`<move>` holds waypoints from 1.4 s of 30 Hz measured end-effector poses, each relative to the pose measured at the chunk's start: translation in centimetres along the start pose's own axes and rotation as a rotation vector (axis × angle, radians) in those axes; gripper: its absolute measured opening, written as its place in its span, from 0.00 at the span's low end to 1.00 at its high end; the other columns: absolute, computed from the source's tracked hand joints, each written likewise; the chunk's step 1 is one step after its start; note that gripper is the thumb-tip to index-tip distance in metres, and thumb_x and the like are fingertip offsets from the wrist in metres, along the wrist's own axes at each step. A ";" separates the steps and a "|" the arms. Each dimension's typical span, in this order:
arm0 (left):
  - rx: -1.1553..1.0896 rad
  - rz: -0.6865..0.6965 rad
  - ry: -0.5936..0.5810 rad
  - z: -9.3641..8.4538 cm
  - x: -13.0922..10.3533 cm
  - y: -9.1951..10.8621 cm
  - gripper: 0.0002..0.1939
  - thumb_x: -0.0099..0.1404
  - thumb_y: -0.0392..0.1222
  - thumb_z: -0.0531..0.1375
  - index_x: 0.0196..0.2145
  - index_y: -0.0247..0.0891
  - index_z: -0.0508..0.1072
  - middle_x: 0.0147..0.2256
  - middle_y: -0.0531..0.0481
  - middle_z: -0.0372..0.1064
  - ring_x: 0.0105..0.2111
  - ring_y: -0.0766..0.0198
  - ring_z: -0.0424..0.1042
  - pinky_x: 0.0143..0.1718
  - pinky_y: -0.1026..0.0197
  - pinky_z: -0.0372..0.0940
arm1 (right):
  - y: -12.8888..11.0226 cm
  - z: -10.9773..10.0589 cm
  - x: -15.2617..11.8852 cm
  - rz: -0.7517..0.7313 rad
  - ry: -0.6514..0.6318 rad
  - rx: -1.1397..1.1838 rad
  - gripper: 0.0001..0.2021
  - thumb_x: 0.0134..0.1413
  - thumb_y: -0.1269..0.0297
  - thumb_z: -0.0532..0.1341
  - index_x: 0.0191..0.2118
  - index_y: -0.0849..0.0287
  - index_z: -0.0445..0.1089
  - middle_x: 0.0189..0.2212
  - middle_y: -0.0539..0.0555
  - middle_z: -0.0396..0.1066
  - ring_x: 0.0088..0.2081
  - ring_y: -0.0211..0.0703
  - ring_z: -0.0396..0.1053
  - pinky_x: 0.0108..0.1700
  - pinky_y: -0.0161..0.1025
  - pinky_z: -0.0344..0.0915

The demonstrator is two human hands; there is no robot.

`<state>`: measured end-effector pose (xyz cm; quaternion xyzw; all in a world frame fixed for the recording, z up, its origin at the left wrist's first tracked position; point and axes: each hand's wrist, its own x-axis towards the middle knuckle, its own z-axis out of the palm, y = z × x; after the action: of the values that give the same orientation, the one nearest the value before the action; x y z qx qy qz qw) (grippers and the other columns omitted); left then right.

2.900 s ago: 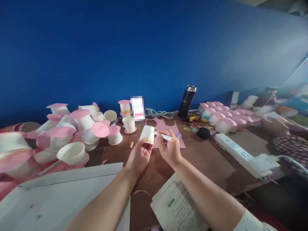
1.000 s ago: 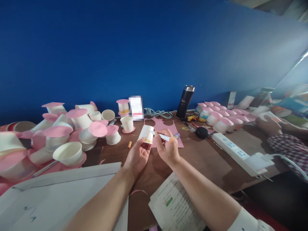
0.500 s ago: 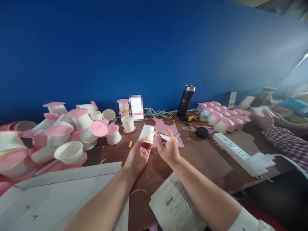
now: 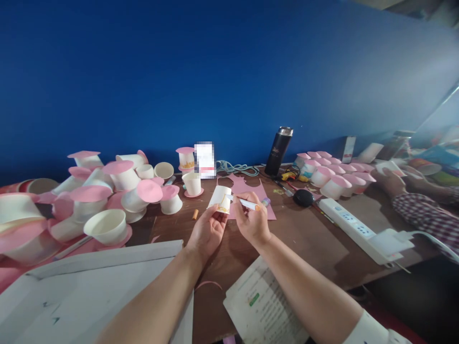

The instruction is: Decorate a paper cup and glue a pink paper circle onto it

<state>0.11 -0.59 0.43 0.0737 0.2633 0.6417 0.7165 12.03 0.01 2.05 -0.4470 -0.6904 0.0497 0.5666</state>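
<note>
My left hand [image 4: 210, 231] holds a white paper cup [image 4: 220, 198] on its side, with a yellow-orange drawn pattern near one edge. In my right hand [image 4: 253, 217] is a white marker [image 4: 246, 204] with an orange end, its tip at the cup's surface. Behind my hands lies a cut pink paper sheet [image 4: 270, 211]. An orange marker cap [image 4: 195, 214] rests on the table left of the cup. Farther back, a white cup [image 4: 192, 183] stands on a pink disc, beside another decorated cup [image 4: 186, 158] with a pink top.
Many pink-and-white cups [image 4: 89, 203] crowd the left. A black bottle [image 4: 278, 150], more cups [image 4: 335, 186], a black round object [image 4: 303, 198] and a power strip [image 4: 353, 231] are at right. Another person's checked sleeve [image 4: 423, 217] shows far right. Papers [image 4: 265, 301] lie in front.
The view has shifted slightly, so most things appear a little farther right. My hands keep hold of the cup and marker. The other person's hands at far right have moved slightly.
</note>
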 end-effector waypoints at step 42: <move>-0.004 -0.005 0.000 -0.1 0.2 0.0 0.05 0.60 0.30 0.57 0.34 0.34 0.71 0.38 0.45 0.72 0.38 0.67 0.71 0.40 0.66 0.68 | 0.3 0.2 -0.1 0.001 -0.022 -0.005 0.07 0.59 0.64 0.55 0.37 0.59 0.68 0.31 0.52 0.71 0.30 0.37 0.70 0.33 0.32 0.65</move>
<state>0.04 -0.40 0.26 0.0716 0.2620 0.6405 0.7183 12.02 0.16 1.74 -0.4481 -0.6966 0.0533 0.5578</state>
